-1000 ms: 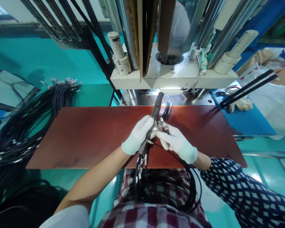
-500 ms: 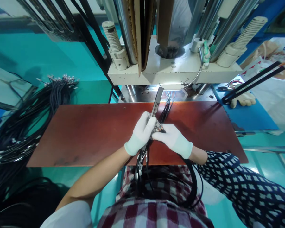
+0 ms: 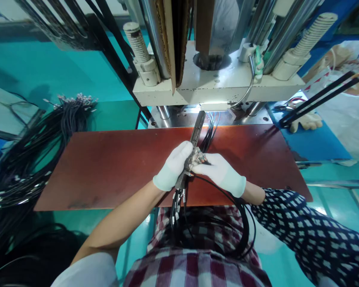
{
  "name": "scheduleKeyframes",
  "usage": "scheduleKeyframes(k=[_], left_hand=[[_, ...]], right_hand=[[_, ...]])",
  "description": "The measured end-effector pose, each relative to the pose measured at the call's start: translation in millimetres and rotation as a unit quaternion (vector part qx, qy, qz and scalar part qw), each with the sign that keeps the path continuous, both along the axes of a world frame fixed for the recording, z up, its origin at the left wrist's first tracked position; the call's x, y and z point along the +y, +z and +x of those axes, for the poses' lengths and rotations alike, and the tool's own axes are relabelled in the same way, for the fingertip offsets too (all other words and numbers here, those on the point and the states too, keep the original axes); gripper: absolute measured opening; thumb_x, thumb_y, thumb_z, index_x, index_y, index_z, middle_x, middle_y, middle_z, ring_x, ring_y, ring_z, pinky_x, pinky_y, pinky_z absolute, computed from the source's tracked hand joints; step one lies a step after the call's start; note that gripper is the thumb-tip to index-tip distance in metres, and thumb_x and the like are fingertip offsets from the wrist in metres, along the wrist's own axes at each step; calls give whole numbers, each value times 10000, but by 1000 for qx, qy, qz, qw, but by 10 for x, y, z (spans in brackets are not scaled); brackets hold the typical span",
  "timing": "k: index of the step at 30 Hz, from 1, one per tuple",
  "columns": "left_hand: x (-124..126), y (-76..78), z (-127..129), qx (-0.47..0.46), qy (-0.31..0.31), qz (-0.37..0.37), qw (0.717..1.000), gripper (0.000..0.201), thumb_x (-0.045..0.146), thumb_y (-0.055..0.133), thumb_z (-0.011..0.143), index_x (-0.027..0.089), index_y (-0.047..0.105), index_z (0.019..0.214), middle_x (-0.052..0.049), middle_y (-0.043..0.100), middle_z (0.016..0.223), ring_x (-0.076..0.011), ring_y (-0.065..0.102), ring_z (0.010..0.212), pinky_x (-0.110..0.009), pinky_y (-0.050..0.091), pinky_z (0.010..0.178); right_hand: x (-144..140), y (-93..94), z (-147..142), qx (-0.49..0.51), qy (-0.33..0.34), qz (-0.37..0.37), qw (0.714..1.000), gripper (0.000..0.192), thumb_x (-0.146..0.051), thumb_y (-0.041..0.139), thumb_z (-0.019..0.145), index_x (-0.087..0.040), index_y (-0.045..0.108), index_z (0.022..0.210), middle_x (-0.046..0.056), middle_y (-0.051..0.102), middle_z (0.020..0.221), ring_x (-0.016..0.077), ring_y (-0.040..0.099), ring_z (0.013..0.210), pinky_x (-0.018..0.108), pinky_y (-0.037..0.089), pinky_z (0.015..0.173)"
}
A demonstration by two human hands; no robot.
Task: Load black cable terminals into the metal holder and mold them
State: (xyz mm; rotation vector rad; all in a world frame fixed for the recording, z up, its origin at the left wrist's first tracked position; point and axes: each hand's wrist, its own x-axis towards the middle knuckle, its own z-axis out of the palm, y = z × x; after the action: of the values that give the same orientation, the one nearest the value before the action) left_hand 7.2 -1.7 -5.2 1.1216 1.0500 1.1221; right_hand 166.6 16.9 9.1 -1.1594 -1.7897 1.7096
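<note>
Over the red board [image 3: 107,167], both hands [image 3: 197,169] still grip the cables [image 3: 211,131].

Metal connector tips [image 3: 198,158] too small to tell apart, press columns [image 3: 155,36] cut off by top edge

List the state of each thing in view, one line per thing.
Left hand in white glove: closed around the dark metal bar.
Right hand in white glove: pinching metal connector tips against the bar.
Long dark metal bar: held, far end under the press.
Black cable bundle: looped in the lap.
Reddish-brown board: lying flat.
</note>
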Motion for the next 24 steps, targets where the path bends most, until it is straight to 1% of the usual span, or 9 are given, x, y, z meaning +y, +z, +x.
scheduleKeyframes(k=[3,6,8,12,14,16,18,21,24], left_hand=[[-23,-38,24,66,13,26,997,375,502,442,975,175,482,797,19,456,726,-105,416,656,-241,388,642],[-47,-107,40,187,72,87,976,323,455,452,982,193,438,793,27,438,720,-111,421,665,-257,377,680],[-51,-132,37,217,82,107,967,295,428,447,988,197,436,805,27,456,724,-114,438,670,-264,378,693],[-27,-89,8,109,31,69,991,330,436,414,999,185,444,787,16,473,729,-112,452,668,-263,407,675],[-14,-54,-8,55,12,49,997,355,453,404,1000,179,448,779,15,469,722,-106,441,649,-258,404,646],[-10,-31,-20,27,3,42,999,363,462,410,997,174,457,781,19,460,706,-99,422,627,-251,383,617],[-14,-17,-25,9,-13,34,999,361,466,411,997,172,465,793,24,453,683,-95,406,606,-246,361,587],[-23,-6,-24,0,-39,25,999,365,470,405,997,170,477,800,23,458,669,-99,404,596,-247,357,577],[-26,-5,-24,25,-33,33,999,362,465,433,988,163,505,802,10,486,722,-110,437,660,-259,397,656]], right_hand=[[2,-38,-39,-42,10,23,999,177,-298,605,805,-142,631,725,12,629,731,162,550,720,275,430,685],[-12,-86,-63,-84,-2,73,994,150,-260,610,807,-156,591,701,19,643,748,166,563,732,271,430,682],[-34,-107,-47,-95,-10,96,991,146,-274,619,825,-158,595,739,32,656,785,176,575,748,285,441,696],[-88,-109,65,-75,19,106,991,262,-406,588,893,-155,632,835,49,663,835,196,598,778,326,474,737],[-107,-101,125,-43,19,141,989,270,-386,522,939,-152,655,917,62,659,910,200,609,854,345,483,819],[-117,-92,163,-26,-3,178,984,260,-324,490,956,-149,675,1005,76,657,995,201,613,948,355,466,916],[-122,-81,175,-21,-42,172,984,244,-288,530,934,-157,681,1076,75,672,1060,200,620,1016,348,452,970],[-128,-62,162,-9,-95,100,990,227,-292,643,865,-173,681,1054,41,713,1029,190,654,961,303,490,893],[-123,-48,134,-33,-97,79,992,223,-381,681,831,-162,682,875,15,708,853,178,641,808,274,490,731]])
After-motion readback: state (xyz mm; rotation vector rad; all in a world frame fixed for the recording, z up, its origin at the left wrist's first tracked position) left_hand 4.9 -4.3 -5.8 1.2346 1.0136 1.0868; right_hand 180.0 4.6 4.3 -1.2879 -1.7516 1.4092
